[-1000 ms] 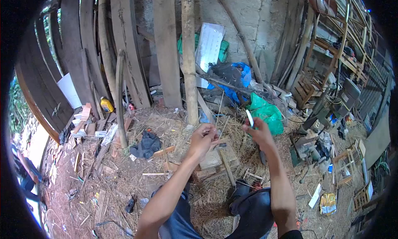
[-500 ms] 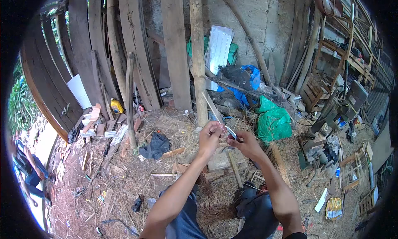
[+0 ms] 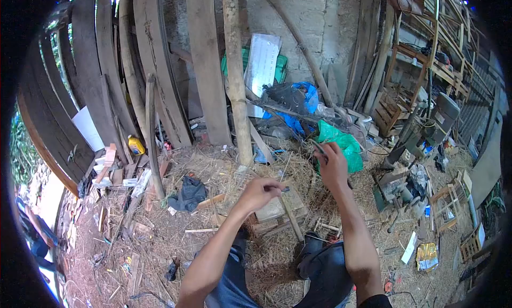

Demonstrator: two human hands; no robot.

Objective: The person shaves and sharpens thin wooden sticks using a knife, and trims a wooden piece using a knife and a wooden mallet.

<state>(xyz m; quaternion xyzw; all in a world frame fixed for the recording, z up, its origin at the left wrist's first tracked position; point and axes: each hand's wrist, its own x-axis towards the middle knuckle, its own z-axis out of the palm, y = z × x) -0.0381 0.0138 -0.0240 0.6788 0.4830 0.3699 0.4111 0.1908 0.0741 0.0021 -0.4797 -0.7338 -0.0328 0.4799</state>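
Observation:
My left hand (image 3: 258, 195) is in a pinch near the middle of the view. A thin pale strip (image 3: 286, 168) rises from its fingertips. Up and to the right, my right hand (image 3: 334, 166) is closed around a small knife-like tool (image 3: 319, 148), whose narrow end points up and left. The two hands are apart, and the tool does not touch the strip. Below them, a wooden block (image 3: 274, 209) lies on the straw-covered ground, with a wooden stick (image 3: 291, 218) leaning across it.
A wooden post (image 3: 234, 89) stands ahead. Beyond my right hand lies a green plastic bag (image 3: 341, 145). Left of the block is a black cloth (image 3: 189, 195). A metal machine (image 3: 421, 132) stands at the right. Another person (image 3: 38, 230) is at the far left edge.
Half a second ago the hands were together at the strip; now my right hand has moved up and right with the tool. The camera view has shifted slightly.

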